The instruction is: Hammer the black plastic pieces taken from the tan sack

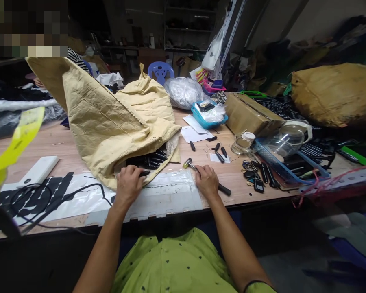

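Several black parts point(154, 159) lie in a cloth sack point(103, 130) near the table point(61, 142)'s front edge; a blue basin point(209, 123) holds plastic bags point(216, 112). The left hand point(128, 183) pinches one black piece point(144, 173), jutting past its fingers; the right hand point(208, 181) wraps the hammer point(224, 189), head beyond its fingertips.

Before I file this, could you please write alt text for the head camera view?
A person's right hand grips a hammer at a workbench; the left hand holds a black piece at the mouth of a cream cloth sack of similar pieces. Keys and a blue basket lie further right.
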`<state>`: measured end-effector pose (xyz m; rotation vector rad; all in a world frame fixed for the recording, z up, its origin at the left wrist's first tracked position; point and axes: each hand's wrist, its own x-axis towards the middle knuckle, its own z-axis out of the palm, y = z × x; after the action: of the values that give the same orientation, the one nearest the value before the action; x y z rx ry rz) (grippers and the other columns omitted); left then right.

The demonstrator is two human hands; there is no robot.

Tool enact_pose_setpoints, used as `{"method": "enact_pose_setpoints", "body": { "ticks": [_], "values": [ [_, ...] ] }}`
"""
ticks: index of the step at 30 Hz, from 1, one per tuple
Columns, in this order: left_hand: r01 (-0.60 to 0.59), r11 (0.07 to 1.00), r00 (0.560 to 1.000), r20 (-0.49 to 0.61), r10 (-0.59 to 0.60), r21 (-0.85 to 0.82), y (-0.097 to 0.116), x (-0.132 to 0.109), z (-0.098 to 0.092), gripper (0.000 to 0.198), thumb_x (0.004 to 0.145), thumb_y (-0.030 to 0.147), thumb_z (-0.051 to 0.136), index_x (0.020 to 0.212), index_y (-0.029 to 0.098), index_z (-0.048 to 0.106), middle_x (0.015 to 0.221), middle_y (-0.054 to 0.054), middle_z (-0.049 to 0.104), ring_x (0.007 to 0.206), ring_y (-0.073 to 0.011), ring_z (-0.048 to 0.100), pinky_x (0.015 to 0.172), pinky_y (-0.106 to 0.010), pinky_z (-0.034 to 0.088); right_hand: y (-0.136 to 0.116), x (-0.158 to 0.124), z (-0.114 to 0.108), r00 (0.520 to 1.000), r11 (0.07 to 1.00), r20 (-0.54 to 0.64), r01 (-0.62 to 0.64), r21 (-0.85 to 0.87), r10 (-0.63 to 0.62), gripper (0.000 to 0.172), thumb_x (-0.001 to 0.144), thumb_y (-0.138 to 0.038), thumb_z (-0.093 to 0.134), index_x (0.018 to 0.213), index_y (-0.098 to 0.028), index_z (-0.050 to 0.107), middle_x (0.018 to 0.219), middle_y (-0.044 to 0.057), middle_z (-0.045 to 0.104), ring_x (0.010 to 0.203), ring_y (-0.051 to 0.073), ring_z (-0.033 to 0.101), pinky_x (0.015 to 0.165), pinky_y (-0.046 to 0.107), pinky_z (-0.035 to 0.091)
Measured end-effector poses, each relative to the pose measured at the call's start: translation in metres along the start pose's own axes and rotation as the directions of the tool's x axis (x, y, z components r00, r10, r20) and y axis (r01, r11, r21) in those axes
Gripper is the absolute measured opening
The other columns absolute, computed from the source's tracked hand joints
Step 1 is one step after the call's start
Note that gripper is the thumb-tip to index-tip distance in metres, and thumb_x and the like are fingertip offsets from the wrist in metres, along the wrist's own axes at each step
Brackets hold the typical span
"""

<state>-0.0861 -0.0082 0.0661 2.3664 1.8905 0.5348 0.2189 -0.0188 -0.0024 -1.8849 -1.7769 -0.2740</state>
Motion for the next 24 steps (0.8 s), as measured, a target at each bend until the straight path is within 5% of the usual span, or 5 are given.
{"method": "enact_pose_setpoints", "body": {
  "ticks": [3,6,17,24],
  "values": [
    [-0.199,0.965,0.973,0.081,0.215,-0.171,0.027,-0.012,0.01,0.014,0.091,0.026,0.065,0.102,0.025,0.074,0.099,-0.007,0.068,0.099,-0.0269,0.056,0.09,-0.04,0.042,0.0,0.0,-0.001,1.0,1.0,0.009,-0.009,-0.005,0.009,0.033,0.089,-0.012,0.055,0.113,-0.024,0.075,0.089,0.007,0.061,0.086,0.022,0.049,0.075,0.033,0.036],
    [-0.257,0.925,0.932,0.182,0.314,-0.278,0.043,-0.021,0.027,0.01,0.089,0.025,0.068,0.098,0.024,0.073,0.095,-0.005,0.069,0.099,-0.0261,0.056,0.09,-0.04,0.041,0.0,0.0,-0.002,1.0,1.0,0.017,-0.014,-0.007,0.014,0.033,0.09,-0.013,0.055,0.114,-0.024,0.075,0.09,0.007,0.061,0.086,0.022,0.049,0.076,0.032,0.036],
    [-0.214,0.836,0.961,0.045,0.273,-0.506,0.022,-0.025,0.062,0.013,0.086,0.029,0.073,0.097,0.022,0.074,0.091,-0.005,0.069,0.091,-0.0242,0.059,0.087,-0.039,0.047,0.003,0.001,-0.007,0.999,1.0,0.045,-0.023,0.016,0.023,0.035,0.091,-0.014,0.056,0.118,-0.027,0.074,0.088,0.006,0.062,0.085,0.02,0.053,0.072,0.03,0.039],
    [-0.146,0.825,0.977,0.052,0.207,-0.546,0.026,-0.026,0.063,0.011,0.082,0.023,0.075,0.094,0.022,0.075,0.089,-0.004,0.07,0.091,-0.0233,0.059,0.089,-0.039,0.048,-0.018,-0.019,-0.044,0.997,0.923,-0.018,0.072,0.378,-0.071,0.038,0.1,-0.024,0.045,0.13,-0.026,0.068,0.102,0.006,0.069,0.09,0.018,0.064,0.076,0.027,0.052]
  ]
}}
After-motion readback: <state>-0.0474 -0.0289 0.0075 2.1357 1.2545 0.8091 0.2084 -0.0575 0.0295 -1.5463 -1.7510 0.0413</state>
